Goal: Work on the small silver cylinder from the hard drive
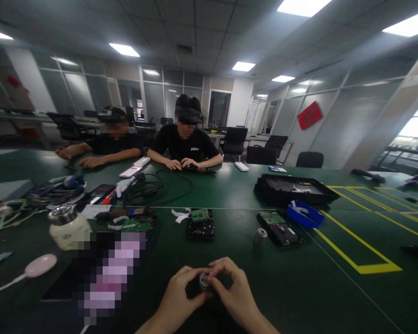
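Both forearms come in from the near edge. The left hand (pixel 179 292) and right hand (pixel 231 290) meet at the centre. Their fingers are curled, with the fingertips pinched close together.

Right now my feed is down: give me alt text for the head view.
Left hand and right hand pinch a small round silvery part together above a green table. Beyond lie two opened hard drives, a blue tray; two people sit opposite.
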### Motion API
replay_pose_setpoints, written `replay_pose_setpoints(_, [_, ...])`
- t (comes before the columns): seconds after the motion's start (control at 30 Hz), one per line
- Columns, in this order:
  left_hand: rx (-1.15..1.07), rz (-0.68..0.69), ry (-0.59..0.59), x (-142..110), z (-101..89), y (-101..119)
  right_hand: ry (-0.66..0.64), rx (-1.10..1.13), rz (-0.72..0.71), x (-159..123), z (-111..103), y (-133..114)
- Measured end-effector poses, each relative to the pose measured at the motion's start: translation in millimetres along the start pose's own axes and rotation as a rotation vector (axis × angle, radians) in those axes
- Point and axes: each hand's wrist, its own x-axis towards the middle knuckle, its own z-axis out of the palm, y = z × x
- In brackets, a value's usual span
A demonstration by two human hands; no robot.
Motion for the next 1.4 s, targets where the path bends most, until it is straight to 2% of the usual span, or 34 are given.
replay_pose_setpoints(0.27, [-0.013, 0.017, 0.014, -2, 0.1, 0, 0.022, -0.036, 0.036, 3, 3, 2])
replay_pose_setpoints(0.37, [-0.041, 0.113, 0.048, -5, -1.1, -2, 0.052, -0.055, 0.009, -3, 2, 6])
replay_pose_setpoints(0.5, [-0.059, 0.229, 0.106, -8, -5.4, -2, -0.084, -0.039, -0.097, -17, 4, 21])
replay_pose_setpoints(0.67, [0.110, 0.202, 0.181, -5, -5.8, -4, -0.232, -0.244, -0.112, -24, 10, 32])
replay_pose_setpoints(0.93, [0.321, 0.330, 0.265, -1, -0.8, -20, -0.167, -0.242, -0.065, -22, 13, 27])
replay_pose_setpoints(1.07, [0.319, 0.299, 0.276, 1, -1.8, -13, -0.147, -0.241, -0.036, -23, 15, 26])
replay_pose_setpoints(1.17, [0.306, 0.269, 0.365, 6, -9.6, -13, -0.157, -0.253, 0.003, -23, 14, 23])
replay_pose_setpoints(1.27, [0.399, 0.156, 0.441, 12, -20.6, -24, -0.177, -0.265, 0.028, -22, 12, 21])
replay_pose_setpoints(1.4, [0.507, 0.034, 0.427, 14, -26.5, -40, -0.205, -0.258, 0.039, -22, 10, 18])
